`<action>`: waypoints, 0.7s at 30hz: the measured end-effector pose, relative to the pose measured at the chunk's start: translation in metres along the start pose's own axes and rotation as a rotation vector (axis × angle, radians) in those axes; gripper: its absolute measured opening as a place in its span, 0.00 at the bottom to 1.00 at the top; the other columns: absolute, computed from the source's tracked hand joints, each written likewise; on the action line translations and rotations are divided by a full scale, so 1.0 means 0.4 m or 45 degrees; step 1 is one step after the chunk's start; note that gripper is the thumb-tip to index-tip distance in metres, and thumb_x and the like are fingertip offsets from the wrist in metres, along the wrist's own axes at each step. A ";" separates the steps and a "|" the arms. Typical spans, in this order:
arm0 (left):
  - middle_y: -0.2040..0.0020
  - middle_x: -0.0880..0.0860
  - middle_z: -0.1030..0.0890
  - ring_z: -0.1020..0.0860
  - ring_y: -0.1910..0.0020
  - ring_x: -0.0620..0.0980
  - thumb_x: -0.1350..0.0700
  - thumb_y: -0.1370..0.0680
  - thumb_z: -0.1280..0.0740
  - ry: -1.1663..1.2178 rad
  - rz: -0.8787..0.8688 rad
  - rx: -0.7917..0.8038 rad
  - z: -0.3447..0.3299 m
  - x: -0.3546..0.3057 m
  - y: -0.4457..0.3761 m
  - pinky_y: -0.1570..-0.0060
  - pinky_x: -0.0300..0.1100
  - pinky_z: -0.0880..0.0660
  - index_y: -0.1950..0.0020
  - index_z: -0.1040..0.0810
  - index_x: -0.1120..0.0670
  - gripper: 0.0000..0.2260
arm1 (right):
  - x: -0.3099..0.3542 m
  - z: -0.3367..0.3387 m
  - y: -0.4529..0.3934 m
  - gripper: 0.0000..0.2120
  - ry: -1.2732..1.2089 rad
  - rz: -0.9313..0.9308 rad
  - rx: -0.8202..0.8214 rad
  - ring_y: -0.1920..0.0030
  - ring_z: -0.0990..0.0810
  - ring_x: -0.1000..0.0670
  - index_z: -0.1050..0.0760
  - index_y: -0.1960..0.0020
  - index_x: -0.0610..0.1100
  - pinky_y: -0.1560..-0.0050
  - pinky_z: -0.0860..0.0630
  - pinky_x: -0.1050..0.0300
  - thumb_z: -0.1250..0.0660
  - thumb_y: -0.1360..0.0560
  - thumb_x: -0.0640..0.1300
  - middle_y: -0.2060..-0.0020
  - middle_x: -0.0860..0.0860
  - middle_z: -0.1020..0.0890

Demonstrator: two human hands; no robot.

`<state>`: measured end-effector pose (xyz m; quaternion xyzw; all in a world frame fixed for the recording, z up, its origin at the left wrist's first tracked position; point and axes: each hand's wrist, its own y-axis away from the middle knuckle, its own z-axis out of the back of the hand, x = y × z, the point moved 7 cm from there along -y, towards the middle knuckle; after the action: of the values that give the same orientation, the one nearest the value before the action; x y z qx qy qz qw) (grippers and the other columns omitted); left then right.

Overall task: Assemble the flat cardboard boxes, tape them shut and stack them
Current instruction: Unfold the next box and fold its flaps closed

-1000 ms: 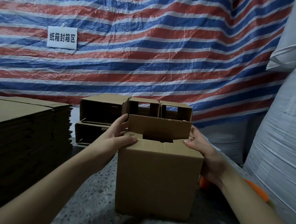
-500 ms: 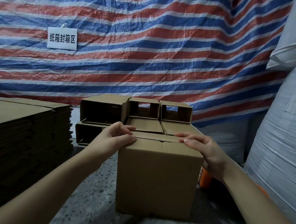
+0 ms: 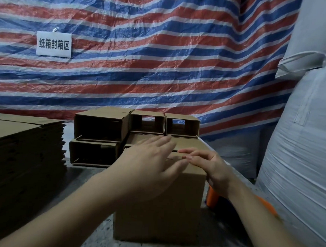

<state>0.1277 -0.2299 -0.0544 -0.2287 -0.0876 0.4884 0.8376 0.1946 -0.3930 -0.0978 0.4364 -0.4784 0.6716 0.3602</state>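
The cardboard box [image 3: 159, 212] is standing upright on the near part of the speckled worktop [image 3: 99, 230], and both hands are lying over its closed top flaps. To do this step well, I judge that the flaps should be kept pressed flat with their edges meeting along the seam, so tape can be laid straight across. The left hand [image 3: 149, 165] is spreading across the top with fingers straight and slightly apart, pressing down and holding nothing. The right hand [image 3: 210, 165] is resting at the right edge, its fingers [image 3: 190, 155] loosely bent and touching the flap near the seam, gripping nothing. An orange object [image 3: 212, 197] is standing just right of the box. Farther back, open assembled boxes [image 3: 101, 125] are stacked, with a pile of flat cardboard [image 3: 24, 146] at the left.
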 end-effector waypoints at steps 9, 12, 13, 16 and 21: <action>0.24 0.43 0.34 0.34 0.27 0.45 0.27 0.28 0.61 -0.247 -0.035 0.047 -0.051 0.000 0.011 0.31 0.48 0.35 0.25 0.38 0.40 0.36 | 0.003 0.033 0.006 0.17 0.187 -0.063 -0.100 0.38 0.21 0.52 0.16 0.45 0.51 0.37 0.24 0.50 0.36 0.25 0.59 0.44 0.56 0.17; 0.23 0.42 0.37 0.36 0.26 0.45 0.26 0.28 0.61 -0.233 -0.033 0.049 -0.052 0.002 0.010 0.29 0.48 0.37 0.24 0.42 0.40 0.37 | 0.015 0.124 0.015 0.17 0.745 -0.223 -0.334 0.52 0.19 0.54 0.20 0.53 0.52 0.52 0.24 0.55 0.41 0.19 0.62 0.56 0.54 0.17; 0.23 0.42 0.36 0.35 0.26 0.45 0.26 0.28 0.62 -0.243 -0.041 0.040 -0.051 0.000 0.010 0.30 0.47 0.37 0.24 0.42 0.40 0.37 | 0.011 0.159 0.024 0.18 1.105 -0.307 -0.331 0.60 0.21 0.54 0.22 0.58 0.52 0.60 0.27 0.57 0.40 0.19 0.62 0.62 0.53 0.19; 0.24 0.41 0.35 0.34 0.27 0.45 0.26 0.30 0.64 -0.250 -0.057 -0.001 -0.045 -0.004 0.009 0.31 0.46 0.35 0.24 0.42 0.39 0.39 | -0.035 0.229 0.075 0.14 1.738 -0.593 -0.208 0.65 0.28 0.55 0.28 0.55 0.53 0.67 0.33 0.58 0.39 0.22 0.63 0.62 0.53 0.23; 0.23 0.41 0.38 0.36 0.26 0.45 0.26 0.29 0.62 -0.228 -0.055 0.000 -0.054 -0.005 0.007 0.30 0.47 0.35 0.22 0.50 0.37 0.37 | -0.107 0.242 0.141 0.28 1.839 -0.768 -0.179 0.66 0.25 0.56 0.25 0.57 0.49 0.70 0.35 0.60 0.41 0.28 0.75 0.66 0.55 0.25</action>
<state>0.1323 -0.2371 -0.0745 -0.1822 -0.1673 0.4886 0.8367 0.1825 -0.5045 -0.1407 -0.0211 -0.0280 0.6303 0.7756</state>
